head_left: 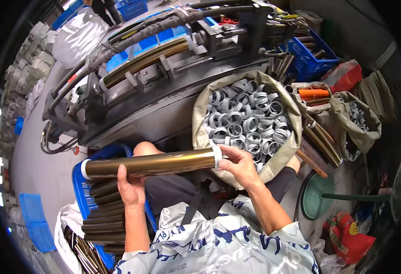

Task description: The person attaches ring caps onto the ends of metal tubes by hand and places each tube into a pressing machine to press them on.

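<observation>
I hold a long bronze-coloured tube (164,163) level across my lap. A white cap ring sits on each of its ends. My left hand (131,187) grips the tube from below near its left part. At the tube's right end, my right hand (240,165) is closed on the white ring (217,156). Just behind that hand stands an open sack (282,150) filled with several grey-white plastic rings (248,118).
A blue crate (80,192) at my left knee holds several dark tubes, with more in a bag below. A dark machine (164,86) carrying another bronze tube fills the back. Smaller sacks, blue bins, a red bag and a green fan base stand at right.
</observation>
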The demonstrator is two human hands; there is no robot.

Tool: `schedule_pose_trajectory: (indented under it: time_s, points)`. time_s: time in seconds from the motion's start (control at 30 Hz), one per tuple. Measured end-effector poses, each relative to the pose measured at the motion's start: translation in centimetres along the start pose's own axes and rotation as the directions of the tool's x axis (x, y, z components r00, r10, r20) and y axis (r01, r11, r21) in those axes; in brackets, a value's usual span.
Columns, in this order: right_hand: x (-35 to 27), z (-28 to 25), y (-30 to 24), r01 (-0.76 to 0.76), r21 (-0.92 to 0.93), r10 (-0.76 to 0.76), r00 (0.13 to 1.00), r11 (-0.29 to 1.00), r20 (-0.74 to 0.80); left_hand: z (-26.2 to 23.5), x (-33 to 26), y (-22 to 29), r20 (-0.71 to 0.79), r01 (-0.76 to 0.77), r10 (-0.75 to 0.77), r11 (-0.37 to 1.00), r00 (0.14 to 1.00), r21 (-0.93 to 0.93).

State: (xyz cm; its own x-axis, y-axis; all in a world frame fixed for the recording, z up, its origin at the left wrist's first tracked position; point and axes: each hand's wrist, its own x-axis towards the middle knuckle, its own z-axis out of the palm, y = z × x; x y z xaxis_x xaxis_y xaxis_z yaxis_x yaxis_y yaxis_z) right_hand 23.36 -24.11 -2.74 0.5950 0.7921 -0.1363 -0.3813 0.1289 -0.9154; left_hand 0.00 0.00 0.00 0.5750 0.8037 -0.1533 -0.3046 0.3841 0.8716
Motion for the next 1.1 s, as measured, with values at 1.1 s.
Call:
schedule_pose_trajectory:
  time_s: [1.1]
  points:
    - [2.3, -5.4, 5.1, 0.042, -0.999, -0.397, 0.917, 0.000, 0.039, 16.2, 26.0, 0.6, 0.044, -0.042, 0.056, 0.965, 0.997, -0.259]
